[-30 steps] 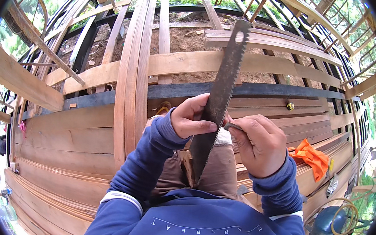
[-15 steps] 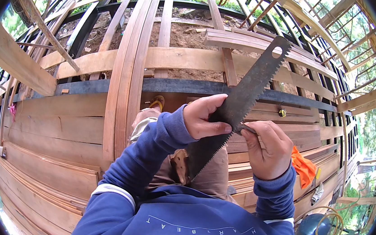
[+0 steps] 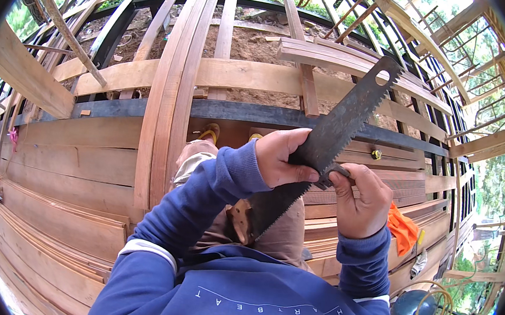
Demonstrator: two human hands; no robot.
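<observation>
A handsaw [image 3: 348, 112] with a dark, worn blade slants up and away from my lap, its toothed edge facing right. Its wooden handle [image 3: 240, 222] rests between my thighs. My left hand [image 3: 283, 159] pinches the blade near its middle, thumb on the near face. Against the teeth just beside that thumb sits a small dark metal tool [image 3: 338, 173], gripped by the thumb and fingers of my right hand [image 3: 363, 203]. The fingers partly cover this tool, and I cannot tell its exact kind.
Long timber boards [image 3: 170, 101] cross a black metal beam [image 3: 238, 112] ahead of me. Stacked planks [image 3: 69, 167] lie at left. On the right are a yellow-and-black tape measure [image 3: 376, 154], an orange cloth [image 3: 402, 229] and a blue tank [image 3: 412, 312] with a coiled hose.
The blade and both hands have shifted slightly to the right in the picture. My right hand has turned the small tool a little at the teeth, so more of it shows.
</observation>
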